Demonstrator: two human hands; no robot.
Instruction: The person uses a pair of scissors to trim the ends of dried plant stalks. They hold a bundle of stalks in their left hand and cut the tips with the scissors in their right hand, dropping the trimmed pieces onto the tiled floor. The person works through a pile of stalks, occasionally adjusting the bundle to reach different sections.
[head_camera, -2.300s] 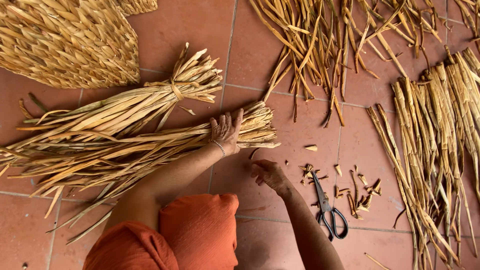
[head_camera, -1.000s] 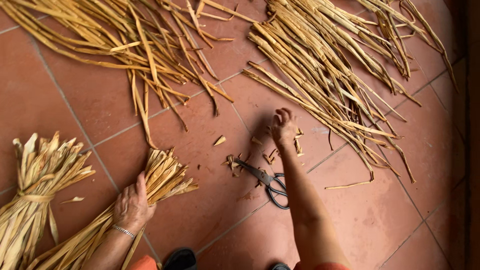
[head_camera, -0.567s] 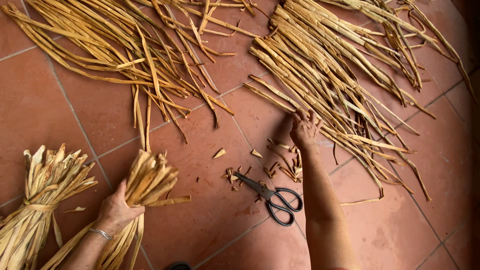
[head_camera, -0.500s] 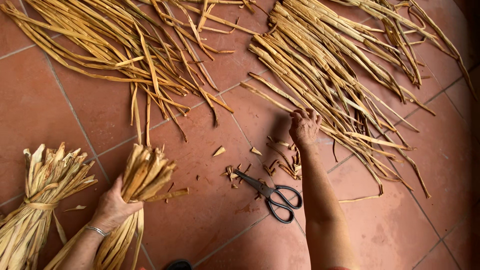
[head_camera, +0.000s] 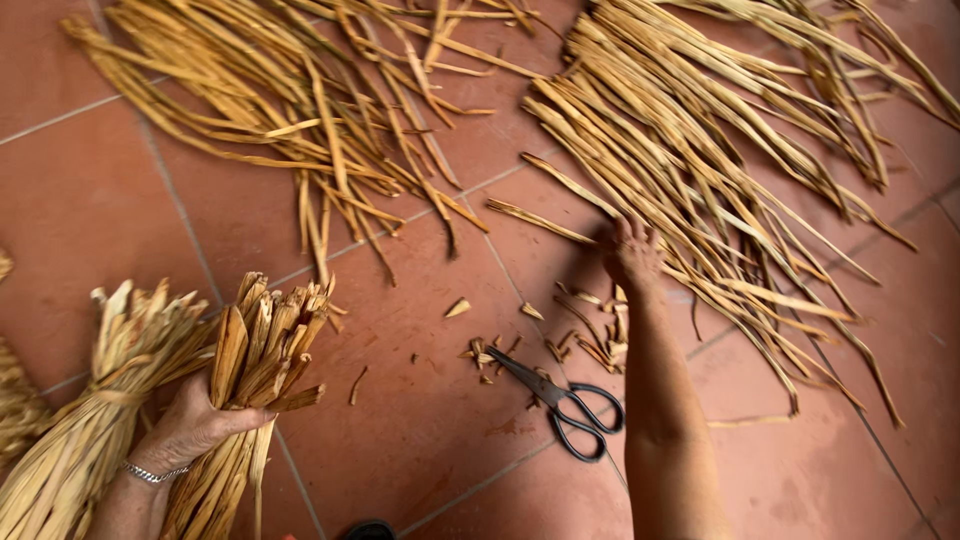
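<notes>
On a floor of reddish-brown terracotta tiles (head_camera: 90, 200), seen from above, a person works among heaps of dried, straw-coloured plant strips. At lower left, the left hand (head_camera: 195, 425), a thin silver bracelet (head_camera: 150, 473) at its wrist, is wrapped around a tied bundle of flat tan leaf stalks (head_camera: 262, 345), fingers curled round its middle so that the cut ends stand up off the floor. Just beside it, further left, lies a second, paler bundle of the same stalks (head_camera: 120, 350), bound near its waist. The right hand (head_camera: 634, 255) stretches forward to the near edge of a broad loose pile of long golden strips (head_camera: 720, 140) at upper right, fingers bent down onto the strands; whether they have closed on any strip cannot be told. Near the right forearm, a pair of black-handled scissors (head_camera: 560, 400) lies shut on the tiles, ringed by short tan offcuts (head_camera: 590, 345). Another tangled heap of longer yellow strips (head_camera: 300, 90) spreads across the upper left.
</notes>
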